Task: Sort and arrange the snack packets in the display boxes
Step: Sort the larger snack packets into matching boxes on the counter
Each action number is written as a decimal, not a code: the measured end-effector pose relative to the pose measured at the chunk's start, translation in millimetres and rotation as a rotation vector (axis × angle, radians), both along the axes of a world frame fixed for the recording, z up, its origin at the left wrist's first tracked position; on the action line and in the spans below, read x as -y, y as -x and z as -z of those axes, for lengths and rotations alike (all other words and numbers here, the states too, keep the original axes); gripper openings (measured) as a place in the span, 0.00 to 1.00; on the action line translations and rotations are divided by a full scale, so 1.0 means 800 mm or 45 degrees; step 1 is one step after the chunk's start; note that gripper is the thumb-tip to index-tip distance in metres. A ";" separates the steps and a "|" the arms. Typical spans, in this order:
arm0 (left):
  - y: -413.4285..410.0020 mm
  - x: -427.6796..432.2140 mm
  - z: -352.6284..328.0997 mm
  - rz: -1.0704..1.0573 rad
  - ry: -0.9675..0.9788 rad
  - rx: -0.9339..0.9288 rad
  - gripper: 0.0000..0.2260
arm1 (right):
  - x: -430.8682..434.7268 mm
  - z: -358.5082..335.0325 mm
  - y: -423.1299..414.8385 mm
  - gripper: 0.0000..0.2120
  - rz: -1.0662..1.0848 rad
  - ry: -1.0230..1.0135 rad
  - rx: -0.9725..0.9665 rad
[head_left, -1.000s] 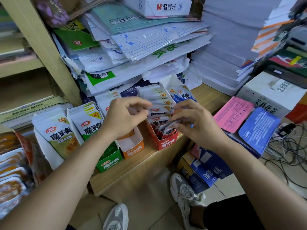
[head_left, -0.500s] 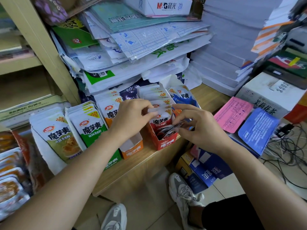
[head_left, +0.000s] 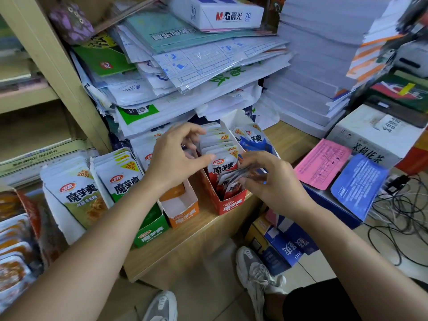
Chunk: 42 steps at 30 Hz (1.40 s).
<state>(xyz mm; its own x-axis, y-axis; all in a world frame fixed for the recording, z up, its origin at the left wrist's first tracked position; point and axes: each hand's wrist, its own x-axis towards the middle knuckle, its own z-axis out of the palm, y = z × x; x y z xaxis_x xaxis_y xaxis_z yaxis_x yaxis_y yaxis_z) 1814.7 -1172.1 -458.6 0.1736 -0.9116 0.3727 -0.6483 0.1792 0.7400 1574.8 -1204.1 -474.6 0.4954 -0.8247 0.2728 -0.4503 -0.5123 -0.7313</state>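
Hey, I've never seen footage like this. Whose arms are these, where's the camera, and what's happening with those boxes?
No machine here: a person wears a camera on the head, so you look down along their own bare arms. The left hand grips the row of standing packets in the red display box. The right hand pinches a few loose packets over that box. Beside it on the wooden counter stand an orange box and a green box.
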 end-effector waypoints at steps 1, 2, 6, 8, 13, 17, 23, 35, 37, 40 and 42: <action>-0.003 0.002 0.001 0.028 -0.036 0.047 0.19 | 0.001 0.000 -0.003 0.13 0.009 -0.017 0.004; -0.004 0.003 0.002 0.040 -0.068 0.087 0.17 | 0.000 0.000 -0.006 0.14 0.022 -0.047 0.006; 0.008 0.005 0.008 -0.011 -0.061 0.043 0.03 | -0.001 0.002 -0.022 0.22 0.050 -0.197 0.049; 0.014 0.004 0.007 -0.020 -0.091 -0.021 0.06 | 0.003 0.003 -0.025 0.28 0.040 -0.256 0.103; 0.002 0.001 0.001 0.022 -0.152 -0.431 0.05 | 0.016 0.000 -0.024 0.40 -0.048 -0.366 0.131; -0.012 0.005 0.000 -0.180 0.056 -0.275 0.06 | 0.021 -0.001 -0.026 0.40 -0.108 -0.396 0.078; -0.014 0.016 0.020 -0.084 0.042 0.099 0.10 | 0.024 0.005 -0.052 0.33 -0.078 -0.429 0.147; -0.022 0.013 0.008 -0.156 0.137 0.113 0.12 | -0.001 0.029 -0.055 0.25 0.194 -0.365 0.372; -0.017 0.012 0.003 -0.028 0.026 0.192 0.26 | -0.011 0.032 -0.052 0.24 0.222 -0.401 0.423; -0.001 0.010 0.001 0.121 -0.231 0.355 0.44 | -0.033 0.049 -0.052 0.33 0.253 -0.437 0.393; 0.009 0.013 0.007 0.103 -0.278 0.388 0.46 | -0.044 0.063 -0.056 0.43 0.284 -0.408 0.308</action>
<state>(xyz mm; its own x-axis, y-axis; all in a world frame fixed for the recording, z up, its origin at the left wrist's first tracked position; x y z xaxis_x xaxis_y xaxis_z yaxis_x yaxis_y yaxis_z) 1807.1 -1182.2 -464.1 0.0091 -0.9814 0.1917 -0.8346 0.0981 0.5421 1619.7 -1169.1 -524.6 0.2494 -0.9657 0.0722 -0.3208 -0.1528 -0.9348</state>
